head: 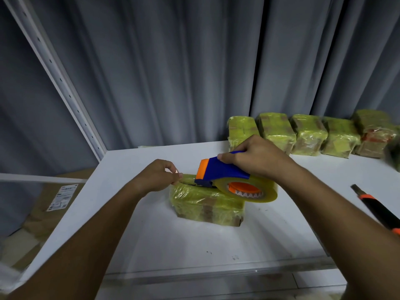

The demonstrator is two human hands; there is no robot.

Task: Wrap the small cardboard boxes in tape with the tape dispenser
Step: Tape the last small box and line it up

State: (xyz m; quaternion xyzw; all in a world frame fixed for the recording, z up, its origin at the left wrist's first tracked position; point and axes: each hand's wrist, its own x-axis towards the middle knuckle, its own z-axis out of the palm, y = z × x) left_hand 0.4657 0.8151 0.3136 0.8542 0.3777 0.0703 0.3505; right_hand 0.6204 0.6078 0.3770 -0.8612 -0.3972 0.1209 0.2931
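White tabletop [151, 239] carries everything, and the box being wrapped [205, 204] sits near its middle, already sheathed in yellowish tape with brown cardboard showing at the lower edge; take that box as the landmark. Behind it and to the right, a row of finished boxes [307, 135] lines the grey curtain [173, 72]. To the right of it, well apart, lies a black and orange knife [376, 206]. On top of the box rests the blue and orange tape dispenser [225, 172], its roll [253, 189] overhanging the box's right end. The right hand [257, 159] is wrapped firmly round the dispenser's handle. At the box's upper left corner the left hand [158, 176] has thumb and forefinger pinched together, apparently on the loose tape end by the cutter, though the tape itself is too clear to be certain. The risk, as I judge it, is that the box has nothing pinning it: a hard pull on the dispenser could drag or tip it, the tape could crease or stick to itself, and fingers sit near the toothed blade
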